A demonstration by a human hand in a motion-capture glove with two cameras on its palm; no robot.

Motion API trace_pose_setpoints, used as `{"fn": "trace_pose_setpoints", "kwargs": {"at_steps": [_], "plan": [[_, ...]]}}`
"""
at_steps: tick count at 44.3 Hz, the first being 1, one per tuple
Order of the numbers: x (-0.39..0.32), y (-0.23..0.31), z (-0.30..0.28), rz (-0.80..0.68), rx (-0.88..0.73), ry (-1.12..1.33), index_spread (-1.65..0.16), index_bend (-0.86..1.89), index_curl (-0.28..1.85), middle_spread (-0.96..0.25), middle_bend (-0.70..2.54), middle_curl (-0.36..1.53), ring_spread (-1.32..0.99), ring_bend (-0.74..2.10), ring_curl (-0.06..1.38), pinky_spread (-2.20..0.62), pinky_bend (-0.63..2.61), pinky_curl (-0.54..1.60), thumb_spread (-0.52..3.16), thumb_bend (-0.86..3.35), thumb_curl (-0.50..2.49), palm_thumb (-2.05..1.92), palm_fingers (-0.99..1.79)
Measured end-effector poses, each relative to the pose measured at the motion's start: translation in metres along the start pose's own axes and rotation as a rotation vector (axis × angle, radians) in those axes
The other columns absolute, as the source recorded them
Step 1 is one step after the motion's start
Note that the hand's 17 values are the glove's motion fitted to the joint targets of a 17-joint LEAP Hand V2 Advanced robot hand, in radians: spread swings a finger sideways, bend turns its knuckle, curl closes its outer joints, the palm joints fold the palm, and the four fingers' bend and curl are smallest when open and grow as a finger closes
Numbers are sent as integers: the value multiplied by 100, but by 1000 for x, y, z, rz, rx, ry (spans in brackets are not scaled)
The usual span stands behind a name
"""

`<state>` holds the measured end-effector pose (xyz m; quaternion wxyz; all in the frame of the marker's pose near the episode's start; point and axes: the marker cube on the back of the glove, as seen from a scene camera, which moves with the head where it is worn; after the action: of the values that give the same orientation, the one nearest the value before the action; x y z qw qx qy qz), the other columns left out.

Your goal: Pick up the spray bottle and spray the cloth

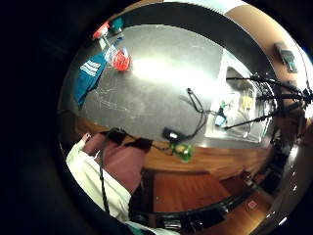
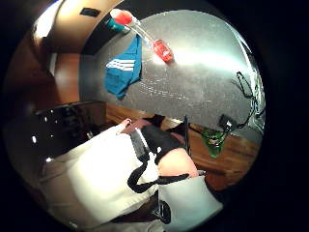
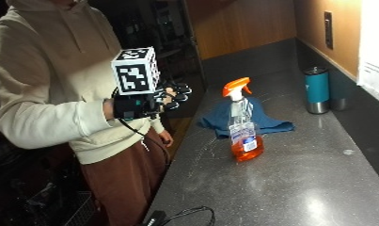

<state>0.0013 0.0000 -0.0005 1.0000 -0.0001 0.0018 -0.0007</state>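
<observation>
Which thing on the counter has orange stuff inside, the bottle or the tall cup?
The spray bottle does: it is clear, with orange liquid low inside and an orange trigger top. The teal tumbler by the wall is solid, so nothing inside shows.

A dark bench (image 1: 161, 83) carries a spray bottle (image 1: 119, 58) of orange liquid touching a blue striped cloth (image 1: 90, 74).
</observation>
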Motion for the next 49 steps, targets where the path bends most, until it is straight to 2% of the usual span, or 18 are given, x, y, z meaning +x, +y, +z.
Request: {"fn": "trace_pose_setpoints", "kwargs": {"at_steps": [6, 15, 30, 49], "plan": [[0, 1, -1, 7, 6, 4, -26, 14, 6, 4, 18, 7, 7, 20, 4, 13, 35, 12, 65, 15, 12, 35, -7], [2, 4, -5, 5, 10, 30, -32, 14, 11, 6, 18, 13, 10, 20, 8, 17, 36, 17, 85, 8, 17, 39, -9], [26, -6, 2, 42, 16, 40, -34, 13, 14, 6, 18, 18, 11, 20, 12, 18, 35, 23, 95, -1, 24, 43, -10], [35, -22, 31, 51, 128, -84, -33, 14, 18, 6, 16, 21, 11, 20, 17, 19, 33, 28, 96, -3, 27, 43, -9]]}}
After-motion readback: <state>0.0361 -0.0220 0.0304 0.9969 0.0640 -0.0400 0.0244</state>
